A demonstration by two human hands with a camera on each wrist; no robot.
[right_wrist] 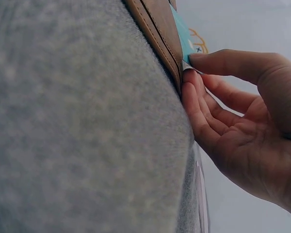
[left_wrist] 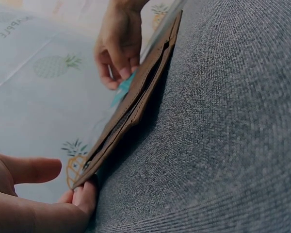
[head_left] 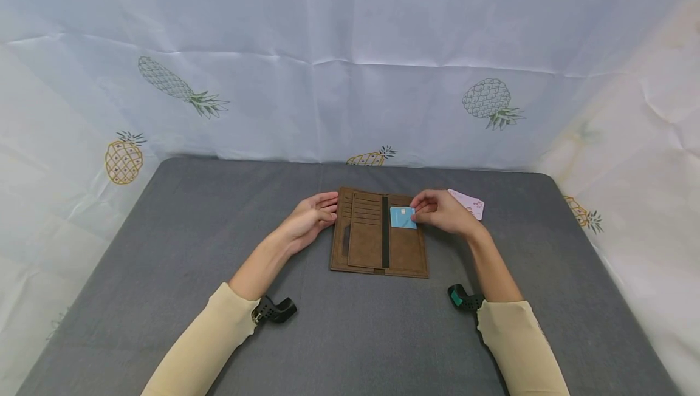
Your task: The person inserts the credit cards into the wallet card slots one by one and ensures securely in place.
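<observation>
A brown wallet (head_left: 365, 249) lies unfolded on the grey table, with card slots on its left half and a dark strip near its middle. Over its right half is a light blue card (head_left: 403, 217), whose right edge my right hand (head_left: 445, 211) pinches between thumb and fingers. In the right wrist view the thumb presses on the card's corner beside the wallet's edge. My left hand (head_left: 307, 220) touches the wallet's left edge; its fingertips reach under that edge in the left wrist view, and the thumb stands off it. Whether the card's lower end sits in a pocket, I cannot tell.
A pink card (head_left: 468, 204) lies on the table just beyond my right hand, partly hidden by it. The grey tabletop (head_left: 229, 201) ends at a white cloth (head_left: 306, 104) printed with pineapples. Black wrist devices (head_left: 276, 310) sit on both forearms.
</observation>
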